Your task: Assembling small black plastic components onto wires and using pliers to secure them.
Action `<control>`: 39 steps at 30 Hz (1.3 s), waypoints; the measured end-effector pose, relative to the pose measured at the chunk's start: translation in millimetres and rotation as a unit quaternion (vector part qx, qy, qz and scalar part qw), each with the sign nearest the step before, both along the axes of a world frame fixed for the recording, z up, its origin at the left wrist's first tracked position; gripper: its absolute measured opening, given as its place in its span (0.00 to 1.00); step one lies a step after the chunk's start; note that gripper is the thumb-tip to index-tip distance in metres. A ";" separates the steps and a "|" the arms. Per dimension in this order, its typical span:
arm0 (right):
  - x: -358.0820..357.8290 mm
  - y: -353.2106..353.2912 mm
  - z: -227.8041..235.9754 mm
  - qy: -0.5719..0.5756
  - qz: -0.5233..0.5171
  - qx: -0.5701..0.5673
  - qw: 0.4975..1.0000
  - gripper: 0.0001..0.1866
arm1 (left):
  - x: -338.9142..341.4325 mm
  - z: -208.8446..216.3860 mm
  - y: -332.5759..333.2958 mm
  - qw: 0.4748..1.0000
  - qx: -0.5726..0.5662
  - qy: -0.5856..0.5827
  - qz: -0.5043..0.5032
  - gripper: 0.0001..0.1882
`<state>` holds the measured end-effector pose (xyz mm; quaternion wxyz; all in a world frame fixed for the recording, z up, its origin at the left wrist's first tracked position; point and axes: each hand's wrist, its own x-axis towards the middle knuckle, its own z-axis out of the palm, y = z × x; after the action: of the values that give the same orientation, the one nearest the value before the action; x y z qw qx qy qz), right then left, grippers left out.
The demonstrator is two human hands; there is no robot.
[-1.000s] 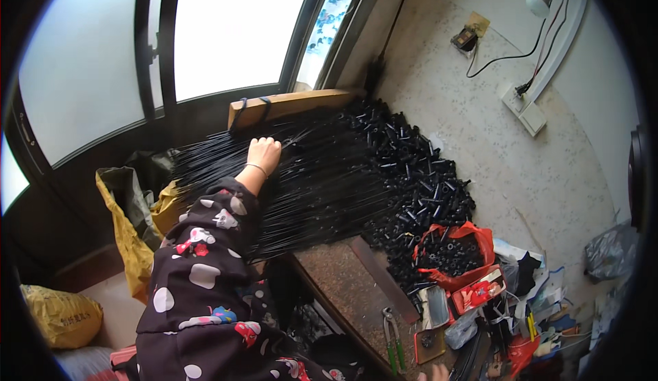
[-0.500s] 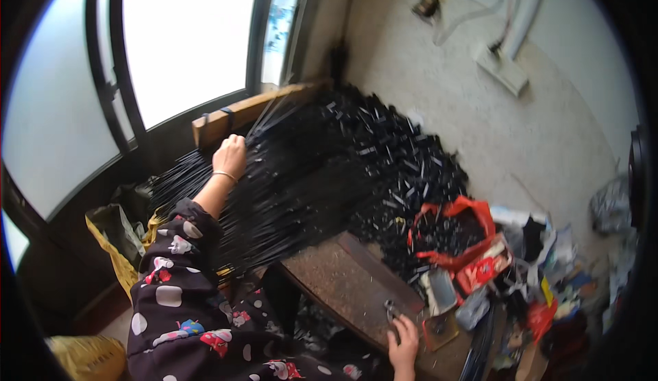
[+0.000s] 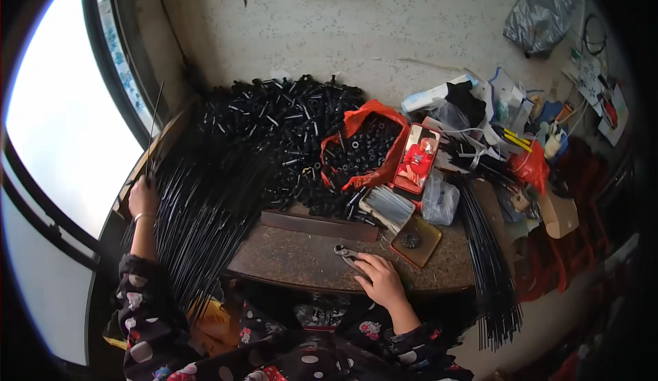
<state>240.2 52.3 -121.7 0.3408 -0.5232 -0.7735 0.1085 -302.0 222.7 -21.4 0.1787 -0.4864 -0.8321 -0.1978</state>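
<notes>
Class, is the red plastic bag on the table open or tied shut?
Open: the red plastic bag has its mouth spread wide, showing small black parts inside.

Left hand (image 3: 142, 199) on long black rods (image 3: 205, 209), right hand (image 3: 379, 279) on pliers (image 3: 346, 253) atop stone slab (image 3: 301, 261).

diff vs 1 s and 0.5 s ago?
The right hand came into view and settled on the brown tabletop by the small pliers; whether it grips them is unclear. The left hand stayed on the black rod bundle. The red bag stayed put.
</notes>
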 end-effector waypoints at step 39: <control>-104.1 -15.0 53.5 0.444 0.151 -0.325 0.821 0.27 | 304.7 51.2 -78.5 0.173 -0.065 -0.887 -0.422 0.16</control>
<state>136.1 37.3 -68.2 0.4373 -0.3753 -0.5273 0.6244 2.7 144.2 29.7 -0.8223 -0.2718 -0.1102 -0.4876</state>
